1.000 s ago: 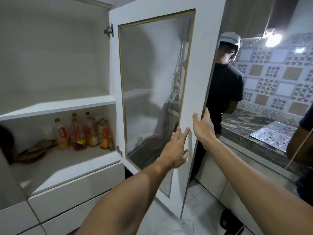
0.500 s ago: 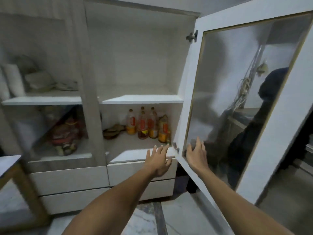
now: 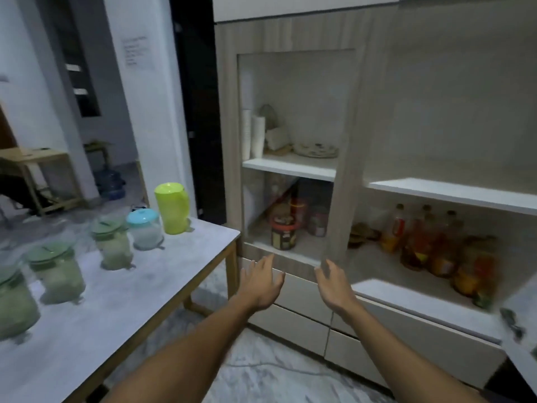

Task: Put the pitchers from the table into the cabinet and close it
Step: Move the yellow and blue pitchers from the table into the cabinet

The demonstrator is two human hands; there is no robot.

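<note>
Several pitchers stand in a row on the grey-topped table [image 3: 122, 309] at the left: a lime-green pitcher [image 3: 172, 207] farthest, a clear one with a blue lid [image 3: 144, 228], then green-lidded ones [image 3: 112, 242] [image 3: 56, 271] [image 3: 13, 303]. The cabinet [image 3: 343, 158] stands ahead, its right compartment [image 3: 436, 257] open; only a corner of its door [image 3: 523, 344] shows at the right edge. My left hand [image 3: 261, 282] and my right hand [image 3: 334, 283] hover empty, fingers apart, in front of the cabinet's drawers, right of the table.
The open compartment holds several oil bottles [image 3: 421, 239] on its lower shelf; the upper shelf [image 3: 450, 193] is bare. Behind the left glass door are jars [image 3: 283, 231], cups and a plate. Drawers [image 3: 305, 309] sit below. A wooden table [image 3: 35, 158] stands far left.
My view has swung left from the open door to the table with the pitchers. Both hands have left the door and now hang free in front of the drawers.
</note>
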